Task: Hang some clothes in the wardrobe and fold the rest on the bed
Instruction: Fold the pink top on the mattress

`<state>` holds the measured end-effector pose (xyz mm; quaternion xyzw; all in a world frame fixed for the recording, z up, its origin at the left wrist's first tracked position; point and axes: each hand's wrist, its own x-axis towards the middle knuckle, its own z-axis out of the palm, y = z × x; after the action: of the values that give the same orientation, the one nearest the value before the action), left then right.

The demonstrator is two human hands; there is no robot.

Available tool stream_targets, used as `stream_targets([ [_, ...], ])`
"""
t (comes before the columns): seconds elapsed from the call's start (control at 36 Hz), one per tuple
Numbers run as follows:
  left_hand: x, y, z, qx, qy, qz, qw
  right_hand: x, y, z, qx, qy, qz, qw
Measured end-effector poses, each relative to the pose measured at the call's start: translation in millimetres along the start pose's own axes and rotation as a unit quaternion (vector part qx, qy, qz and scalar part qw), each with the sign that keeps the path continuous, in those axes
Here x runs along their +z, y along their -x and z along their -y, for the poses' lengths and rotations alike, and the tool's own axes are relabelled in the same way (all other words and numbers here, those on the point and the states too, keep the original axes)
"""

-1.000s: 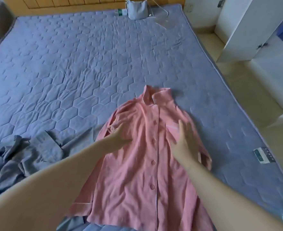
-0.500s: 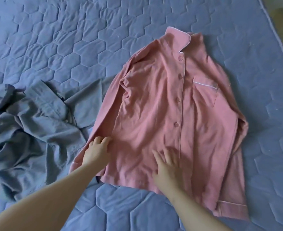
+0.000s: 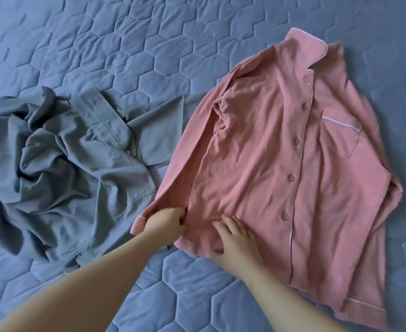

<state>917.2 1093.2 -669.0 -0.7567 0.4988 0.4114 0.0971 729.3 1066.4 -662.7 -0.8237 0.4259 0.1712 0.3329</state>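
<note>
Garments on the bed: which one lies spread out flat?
The pink shirt, buttoned and laid flat; the grey garment left of it is a crumpled heap.

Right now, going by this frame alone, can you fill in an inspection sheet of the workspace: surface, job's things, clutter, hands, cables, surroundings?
Surface: blue quilted bed cover, fills the whole view.
Job's things: pink shirt laid flat, buttoned, front up; grey garment crumpled to its left, its edge meeting the shirt's sleeve.
Clutter: nothing seen.
Hands: left hand grips the shirt's sleeve near the cuff; right hand lies with fingers spread on the fabric near the hem.
Cables: nothing seen.
Surroundings: nothing seen beyond the bed cover.
</note>
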Motion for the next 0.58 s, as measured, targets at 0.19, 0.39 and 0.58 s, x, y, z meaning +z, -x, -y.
stream_targets([
  [0.19,-3,7,2,-0.041,-0.015,-0.376,0.926,-7,-13,-8,0.021,-0.043,0.089,0.995],
  [0.39,-37,10,26,-0.242,0.047,-0.139,0.959,-17,-16,1,0.076,-0.093,0.119,0.986],
  [0.58,-111,33,29,-0.234,0.178,-0.262,0.919,-38,-2,17,0.163,-0.191,0.094,0.963],
])
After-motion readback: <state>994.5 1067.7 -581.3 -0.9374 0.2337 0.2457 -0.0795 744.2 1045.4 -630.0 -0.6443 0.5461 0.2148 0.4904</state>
